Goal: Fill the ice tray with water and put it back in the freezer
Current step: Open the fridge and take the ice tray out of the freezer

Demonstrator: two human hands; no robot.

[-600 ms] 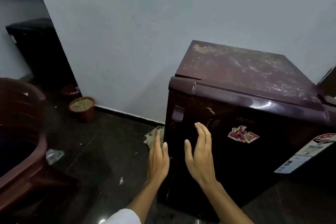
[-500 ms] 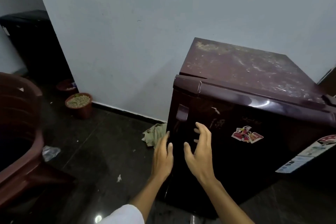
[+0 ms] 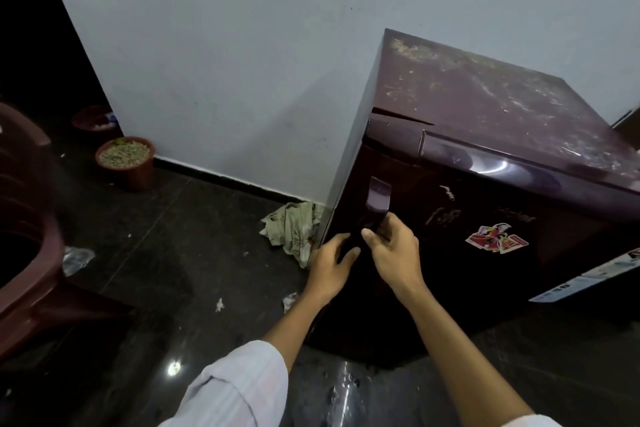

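Note:
A small maroon fridge (image 3: 485, 204) stands on the floor against the white wall, and its door looks shut. The curved door handle (image 3: 378, 196) is near the door's upper left corner. My right hand (image 3: 394, 253) is curled around the lower end of that handle. My left hand (image 3: 329, 265) grips the door's left edge just below the handle, thumb on the door's front. No ice tray is in view.
A crumpled cloth (image 3: 292, 229) lies on the dark floor by the fridge's left side. Two clay pots (image 3: 126, 161) stand along the wall. A brown plastic chair (image 3: 24, 253) is at the left edge. Bits of litter dot the floor.
Both hands moved up from hovering flat and open before the door. The right hand closed on the handle and the left on the door edge. The camera moved closer.

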